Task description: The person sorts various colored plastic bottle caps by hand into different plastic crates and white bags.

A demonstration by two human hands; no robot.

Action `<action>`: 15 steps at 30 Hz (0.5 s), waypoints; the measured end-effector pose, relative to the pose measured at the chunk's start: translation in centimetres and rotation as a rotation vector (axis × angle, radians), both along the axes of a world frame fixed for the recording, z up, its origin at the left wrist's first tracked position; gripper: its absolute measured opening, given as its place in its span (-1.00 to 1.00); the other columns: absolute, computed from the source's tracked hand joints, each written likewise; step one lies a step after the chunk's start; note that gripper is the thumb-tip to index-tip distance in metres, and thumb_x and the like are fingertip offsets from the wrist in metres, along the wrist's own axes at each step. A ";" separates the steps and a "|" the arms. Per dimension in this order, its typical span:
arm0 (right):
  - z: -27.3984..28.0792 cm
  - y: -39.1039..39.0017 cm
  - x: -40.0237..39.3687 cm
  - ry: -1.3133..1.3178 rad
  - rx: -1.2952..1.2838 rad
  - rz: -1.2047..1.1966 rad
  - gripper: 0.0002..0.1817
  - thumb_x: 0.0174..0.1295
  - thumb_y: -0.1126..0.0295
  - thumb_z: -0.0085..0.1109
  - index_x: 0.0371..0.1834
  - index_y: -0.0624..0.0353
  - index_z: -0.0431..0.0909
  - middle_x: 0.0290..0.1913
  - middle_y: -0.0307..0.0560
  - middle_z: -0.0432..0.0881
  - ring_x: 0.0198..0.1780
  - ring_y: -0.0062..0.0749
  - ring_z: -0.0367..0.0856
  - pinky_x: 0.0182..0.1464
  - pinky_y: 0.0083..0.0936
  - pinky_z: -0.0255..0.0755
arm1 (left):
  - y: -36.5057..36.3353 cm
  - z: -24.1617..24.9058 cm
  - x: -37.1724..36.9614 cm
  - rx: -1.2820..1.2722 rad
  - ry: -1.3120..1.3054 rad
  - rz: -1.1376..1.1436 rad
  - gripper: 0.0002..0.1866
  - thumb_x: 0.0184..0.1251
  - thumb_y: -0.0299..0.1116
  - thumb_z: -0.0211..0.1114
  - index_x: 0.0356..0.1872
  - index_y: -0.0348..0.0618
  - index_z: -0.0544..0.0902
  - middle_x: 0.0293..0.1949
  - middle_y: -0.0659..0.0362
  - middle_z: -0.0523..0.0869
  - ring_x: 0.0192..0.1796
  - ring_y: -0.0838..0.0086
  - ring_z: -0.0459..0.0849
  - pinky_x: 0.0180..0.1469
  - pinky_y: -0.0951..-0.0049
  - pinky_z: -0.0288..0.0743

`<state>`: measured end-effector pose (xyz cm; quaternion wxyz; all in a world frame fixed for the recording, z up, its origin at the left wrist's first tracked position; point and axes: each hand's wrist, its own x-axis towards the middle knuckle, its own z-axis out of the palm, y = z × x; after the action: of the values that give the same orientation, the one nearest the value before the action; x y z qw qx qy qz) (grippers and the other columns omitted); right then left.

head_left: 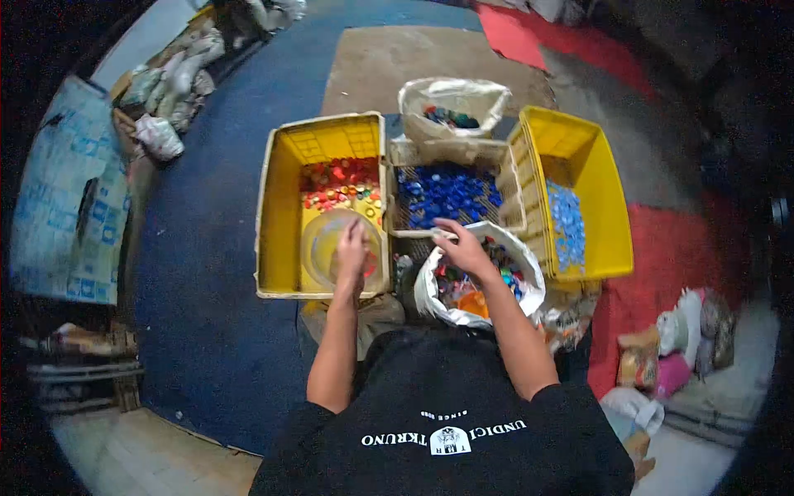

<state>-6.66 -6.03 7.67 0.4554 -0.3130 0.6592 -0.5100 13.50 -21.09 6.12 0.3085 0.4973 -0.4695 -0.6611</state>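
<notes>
My left hand point(352, 251) hovers over a clear round tub point(318, 240) inside the left yellow crate point(281, 198); its fingers are blurred and what they hold, if anything, cannot be made out. Red and gold caps point(341, 178) lie behind the tub. My right hand point(465, 250) is above the left rim of a white sack point(536, 285) of mixed caps, near the front of a pale crate point(517, 194) with dark blue caps point(447, 194). Its thumb and fingers look bent, with a small pale thing near the tips, too blurred to name.
A tilted yellow crate point(600, 207) with light blue caps point(566, 223) stands at the right. Behind the middle crate is another white sack point(413, 103) with dark caps. Filled bags point(178, 83) lie at the back left, more bags point(682, 331) at the right.
</notes>
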 end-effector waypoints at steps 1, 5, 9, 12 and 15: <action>-2.2 2.7 -0.7 -0.040 0.049 -0.093 -0.55 0.25 0.32 0.22 0.20 0.18 0.47 -0.01 -0.06 0.62 -0.11 -0.49 0.59 -0.12 -0.55 0.50 | 1.7 -2.8 0.1 -0.051 -0.001 -0.049 -0.64 0.39 -0.33 0.17 0.17 -0.19 0.53 -0.08 0.09 0.70 -0.09 0.46 0.65 -0.07 0.51 0.49; -8.2 12.4 -2.5 0.226 0.287 -0.397 -0.67 0.23 0.38 0.18 0.04 0.27 0.54 -0.08 -0.02 0.65 -0.10 -0.36 0.63 -0.03 -0.44 0.50 | 9.6 -3.6 -1.1 -0.372 -0.044 -0.436 -0.68 0.28 -0.37 0.26 0.03 -0.24 0.59 -0.13 0.10 0.70 -0.08 0.43 0.65 -0.01 0.38 0.49; -11.3 16.0 -2.0 0.433 0.334 -0.313 -0.65 0.16 0.32 0.22 -0.03 0.28 0.58 -0.10 0.09 0.67 -0.05 -0.23 0.65 0.04 -0.38 0.48 | 13.5 -2.1 -3.0 -0.821 -0.272 -1.092 -0.47 0.00 -0.25 0.40 0.10 0.11 0.57 0.01 0.21 0.68 0.22 0.30 0.48 0.36 -0.11 0.03; -9.5 14.8 -0.4 0.497 0.410 -0.139 -0.60 0.10 0.30 0.25 0.00 0.23 0.57 -0.05 0.13 0.64 0.00 -0.13 0.64 0.06 -0.32 0.49 | 15.8 -6.3 -2.8 -1.103 -0.563 -1.320 -0.53 0.09 -0.32 0.30 0.12 0.20 0.58 0.01 0.26 0.68 0.22 0.31 0.50 0.31 -0.32 0.03; -10.0 13.4 0.8 0.737 0.654 0.206 -0.26 -0.08 0.16 0.41 0.26 0.03 0.39 0.26 0.10 0.38 0.26 -0.03 0.41 0.20 -0.15 0.40 | 16.0 -4.8 -3.6 -1.008 -0.719 -1.567 -0.70 0.20 -0.30 0.17 -0.04 0.18 0.67 -0.06 0.31 0.69 0.18 0.33 0.52 0.30 -0.37 0.04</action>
<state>-5.83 7.38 -2.32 0.3145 -0.3767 0.8672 -0.0845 9.87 -5.12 1.29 -0.1999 0.0289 -0.9562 -0.2117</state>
